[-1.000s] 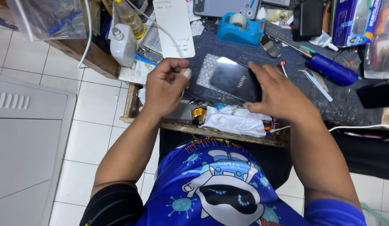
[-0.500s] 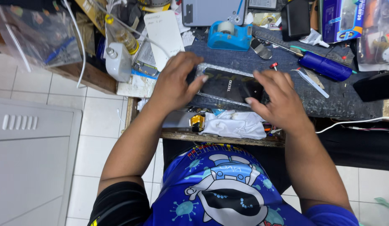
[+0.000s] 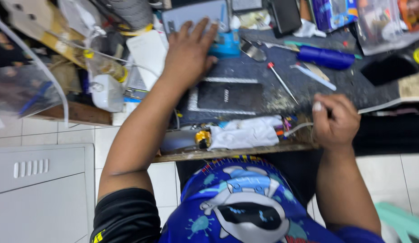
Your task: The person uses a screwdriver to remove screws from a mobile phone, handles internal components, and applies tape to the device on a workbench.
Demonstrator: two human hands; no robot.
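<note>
A dark phone (image 3: 229,96) lies flat on the black work mat (image 3: 263,67), inside a clear plastic wrapper. My left hand (image 3: 189,51) reaches beyond it with its fingers spread. They rest on a grey flat device (image 3: 205,11) and the edge of a blue tape dispenser (image 3: 227,45). My right hand (image 3: 335,119) is curled closed at the bench's front edge, to the right of the phone. A thin white cable (image 3: 297,128) runs into its fingers.
A blue-handled screwdriver (image 3: 324,57) and a thin red-tipped tool (image 3: 279,78) lie on the mat to the right. A crumpled white cloth (image 3: 245,132) sits at the front edge. A white bottle (image 3: 106,92) and clutter crowd the left; a white cabinet (image 3: 38,189) stands below.
Both hands have let go of the phone. The left hand moved up to the grey device and tape dispenser. The right hand pulled back to the front right edge and closed.
</note>
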